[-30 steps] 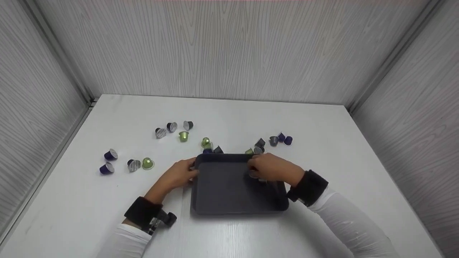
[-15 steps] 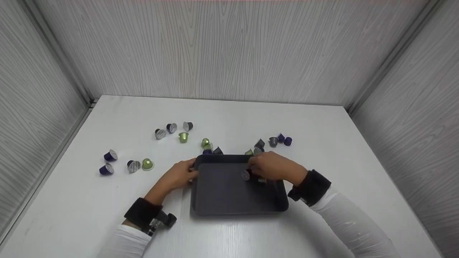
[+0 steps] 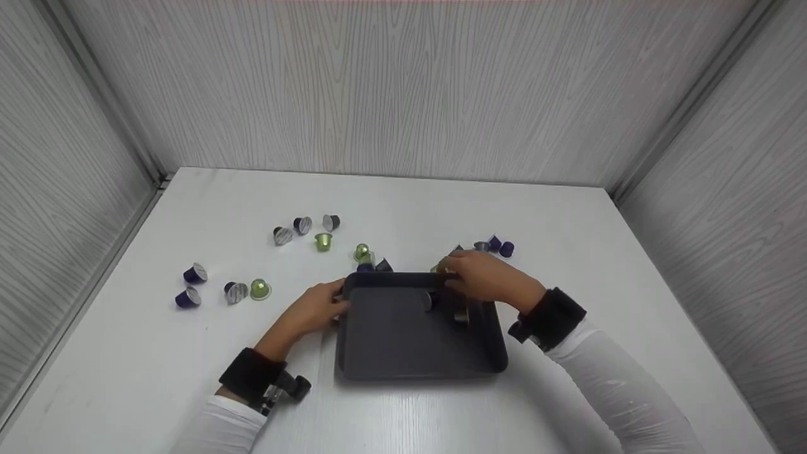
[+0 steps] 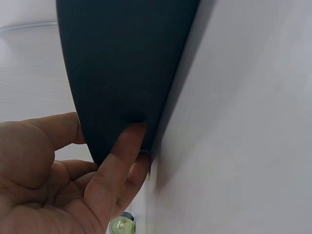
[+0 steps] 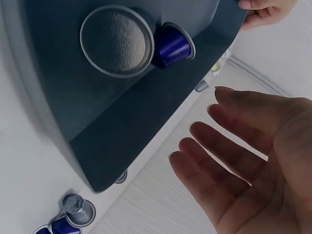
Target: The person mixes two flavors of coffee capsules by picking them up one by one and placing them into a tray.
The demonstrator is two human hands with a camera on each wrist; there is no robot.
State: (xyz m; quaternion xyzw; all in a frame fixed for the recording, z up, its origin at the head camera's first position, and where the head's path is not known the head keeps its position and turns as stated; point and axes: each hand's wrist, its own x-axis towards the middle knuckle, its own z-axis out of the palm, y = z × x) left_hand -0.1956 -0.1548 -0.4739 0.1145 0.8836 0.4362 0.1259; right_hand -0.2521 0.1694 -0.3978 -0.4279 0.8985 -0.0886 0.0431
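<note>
A dark grey tray (image 3: pixel 397 350) lies on the table in front of me. My left hand (image 3: pixel 313 307) grips its left edge; in the left wrist view, the thumb is on one side of the tray wall (image 4: pixel 122 68) and fingertips press the outside. Over the far right rim is my right hand (image 3: pixel 488 277), its fingers spread and holding nothing in the right wrist view. Two coffee capsules lie in the tray: a blue one (image 5: pixel 174 45) on its side and one with its foil lid (image 5: pixel 117 41) toward the wrist camera.
Several coffee capsules lie past the far rim, among them a green one (image 3: pixel 362 252) and a purple one (image 3: pixel 506 249). More are spread on the left, including a blue capsule (image 3: pixel 195 273) and a green one (image 3: pixel 260 289). Wood-grain panels (image 3: pixel 403 88) enclose the table.
My right hand has let go of a capsule inside the tray and moved up and away to the far rim. The left hand and the tray have stayed in place.
</note>
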